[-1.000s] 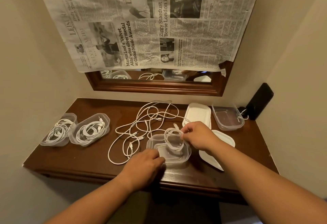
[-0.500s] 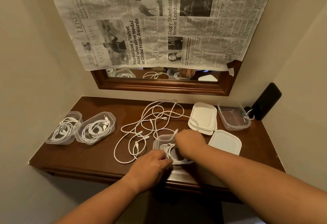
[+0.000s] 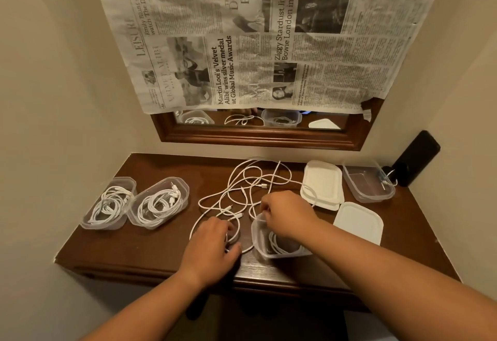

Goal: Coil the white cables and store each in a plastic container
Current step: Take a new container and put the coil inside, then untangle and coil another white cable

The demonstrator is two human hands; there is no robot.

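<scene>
Hands have swapped jobs in the last second. A second ago the right hand (image 3: 286,217) held a coiled white cable (image 3: 277,245) above the clear plastic container (image 3: 258,235). Now that coil lies inside it, with the hand low over the far rim and its fingers curled downward. Whether they still pinch the cable I cannot tell.

The left hand (image 3: 212,246) has let go of the container and slid left across the dark wooden tabletop (image 3: 161,246). It now lies on a loop of the tangled loose white cables (image 3: 250,179), with fingers bent over it; I cannot tell if they grip it. To me that reads as one cable stored and the next being claimed.

At the left, two clear tubs, the outer one (image 3: 107,206) and the inner one (image 3: 158,203), each hold white coils. A clear empty-looking tub (image 3: 368,183) waits far right, beside a stack of white lids (image 3: 322,184) and a single white lid (image 3: 359,222).
</scene>
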